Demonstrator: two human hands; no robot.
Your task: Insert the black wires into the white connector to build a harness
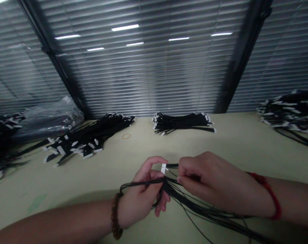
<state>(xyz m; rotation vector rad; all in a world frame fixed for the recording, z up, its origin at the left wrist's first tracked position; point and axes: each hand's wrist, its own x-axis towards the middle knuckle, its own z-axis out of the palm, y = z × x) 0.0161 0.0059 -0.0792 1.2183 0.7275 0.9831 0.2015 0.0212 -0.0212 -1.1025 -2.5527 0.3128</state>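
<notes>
Between the thumb and fingers of my left hand (146, 195) sits a small white connector (163, 168), from which thin black wires run to the right. More black wires (192, 200) pass through the same hand; some loop back over its wrist side, and a longer bunch trails to the lower right. My right hand (207, 176) is closed in a pinch on the black wires just right of the connector. Its fingertips are partly hidden, so I cannot tell how many wires they grip.
Flat black cables with white ends lie in a neat bundle (183, 122) at the back and a looser pile (85, 139) to the left. A clear plastic bag (55, 117) and a rubber band (126, 136) lie left. Another cable heap (291, 113) is right. Blinds (149, 67) stand behind.
</notes>
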